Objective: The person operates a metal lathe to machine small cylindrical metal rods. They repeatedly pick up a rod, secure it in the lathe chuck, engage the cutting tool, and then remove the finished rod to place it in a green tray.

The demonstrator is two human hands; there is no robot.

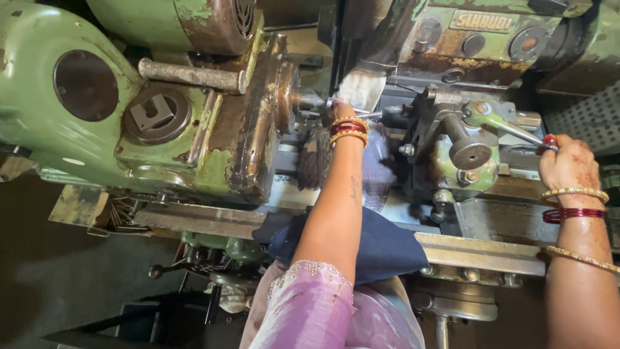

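Note:
I look down on an old green lathe (77,129) with worn, oily paint. My left hand (337,113) reaches in at the chuck (285,97), close to a small metal workpiece (316,101); its fingers are mostly hidden behind the wrist bangles. My right hand (568,167) is closed on the red-tipped lever (516,132) of the green tailstock (462,152) at the right. Both wrists carry gold and red bangles.
A dark blue cloth (381,249) lies over the bed rail (478,252) under my left forearm. A steel bar (190,75) sticks out atop the headstock. Several thin metal rods (123,216) lie in a tray at the lower left. Handwheels (194,265) sit below the bed.

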